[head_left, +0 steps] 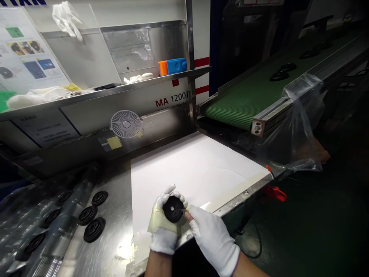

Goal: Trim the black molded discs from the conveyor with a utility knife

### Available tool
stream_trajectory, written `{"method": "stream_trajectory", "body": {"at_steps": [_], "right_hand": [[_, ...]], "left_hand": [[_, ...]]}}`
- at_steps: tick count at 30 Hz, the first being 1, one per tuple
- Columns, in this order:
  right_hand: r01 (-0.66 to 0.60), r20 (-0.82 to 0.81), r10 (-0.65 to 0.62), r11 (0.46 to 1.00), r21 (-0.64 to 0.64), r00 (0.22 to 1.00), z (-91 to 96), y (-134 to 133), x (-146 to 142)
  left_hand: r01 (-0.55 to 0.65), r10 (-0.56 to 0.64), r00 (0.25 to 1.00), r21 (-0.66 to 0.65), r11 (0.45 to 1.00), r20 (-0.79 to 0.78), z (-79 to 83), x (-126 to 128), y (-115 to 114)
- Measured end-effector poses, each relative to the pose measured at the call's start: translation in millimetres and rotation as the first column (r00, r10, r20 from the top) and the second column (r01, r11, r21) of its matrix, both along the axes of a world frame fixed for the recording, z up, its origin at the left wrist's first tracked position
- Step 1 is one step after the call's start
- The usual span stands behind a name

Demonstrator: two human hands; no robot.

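My left hand (162, 225), in a white glove with tape round it, is closed around a round black plastic disc (173, 209) with small holes in its face. It holds the disc above the near edge of a white sheet (190, 169) on the steel bench. My right hand (209, 234), also gloved in white, pinches a thin small tool against the disc's right edge; the tool is too small to name.
Several black discs (93, 215) lie on the steel bench at left, some under clear plastic film (43, 231). A green conveyor belt (259, 92) at right carries more black parts. A white fan grille (126, 124) hangs on the back panel below a shelf (115, 90).
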State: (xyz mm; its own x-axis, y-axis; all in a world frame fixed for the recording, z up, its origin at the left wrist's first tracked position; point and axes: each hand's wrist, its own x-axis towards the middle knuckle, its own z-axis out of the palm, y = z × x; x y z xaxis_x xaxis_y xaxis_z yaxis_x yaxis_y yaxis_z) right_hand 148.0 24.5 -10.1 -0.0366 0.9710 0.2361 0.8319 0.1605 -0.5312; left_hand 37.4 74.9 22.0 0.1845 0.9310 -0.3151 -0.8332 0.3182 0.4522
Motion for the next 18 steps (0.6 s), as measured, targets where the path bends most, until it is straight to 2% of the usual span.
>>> {"method": "stream_trajectory", "body": {"at_steps": [4, 8, 10, 13, 14, 18], "right_hand": [[-0.027, -0.003, 0.027, 0.999, 0.017, 1.000, 0.0, -3.5, -6.9], [-0.034, -0.012, 0.034, 0.999, 0.030, 0.999, 1.4, -3.9, -11.4], [-0.053, -0.006, 0.053, 0.998, 0.031, 0.999, 2.3, -3.2, -9.5], [-0.074, -0.031, 0.076, 0.996, 0.041, 0.997, 2.4, -1.8, -3.3], [-0.074, -0.051, 0.076, 0.996, 0.046, 0.996, 1.9, -1.6, -1.3], [-0.020, -0.058, 0.022, 0.999, 0.033, 0.998, -1.8, -2.7, 0.6]], "left_hand": [[-0.124, 0.124, 0.992, -0.021, 0.992, -0.008, -12.6, 7.6, 6.2], [-0.222, 0.227, 0.973, 0.118, 0.968, -0.032, -21.3, 9.2, 5.1], [-0.127, 0.133, 0.990, 0.121, 0.985, -0.043, -18.1, 5.4, 0.8], [0.087, -0.085, 0.996, 0.083, 0.993, -0.023, -9.4, -1.2, -5.5], [0.109, -0.110, 0.994, 0.081, 0.991, 0.003, -7.2, -2.1, -6.5], [-0.014, 0.011, 0.998, 0.037, 0.999, 0.069, -5.9, 3.7, -3.0]]}}
